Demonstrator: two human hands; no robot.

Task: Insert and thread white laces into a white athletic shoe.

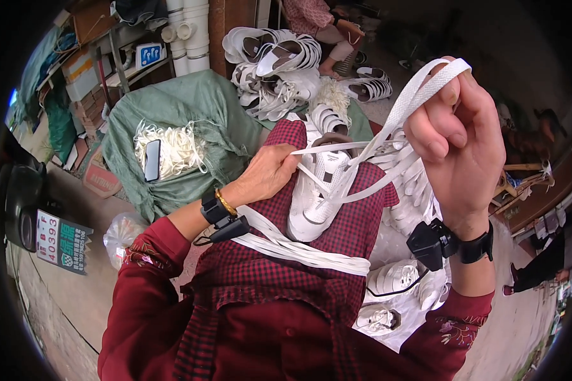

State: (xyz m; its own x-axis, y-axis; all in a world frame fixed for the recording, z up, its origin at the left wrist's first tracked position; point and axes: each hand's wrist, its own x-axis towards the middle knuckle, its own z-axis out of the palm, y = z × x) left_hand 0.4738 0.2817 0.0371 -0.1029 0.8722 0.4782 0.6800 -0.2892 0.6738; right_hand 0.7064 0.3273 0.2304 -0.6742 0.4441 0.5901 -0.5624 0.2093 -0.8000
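Note:
A white sneaker [318, 197] rests on my lap, on a red checked apron [362, 222]. My left hand [270, 171] pinches a strand of white shoelace at the shoe's upper part. My right hand [461, 146] is raised and closed on the same flat white shoelace [419, 95], which runs taut down to the shoe's eyelets. A bundle of loose white laces [299, 247] lies across my lap below the left wrist. Both wrists carry black strap-on devices.
A green sack [197, 108] at left holds a heap of white laces [178, 149] and a dark phone [152, 160]. Piles of white shoes [279, 70] lie ahead and to my right [400, 279]. Another person [318, 25] sits at the back. White pipes [187, 32] stand behind.

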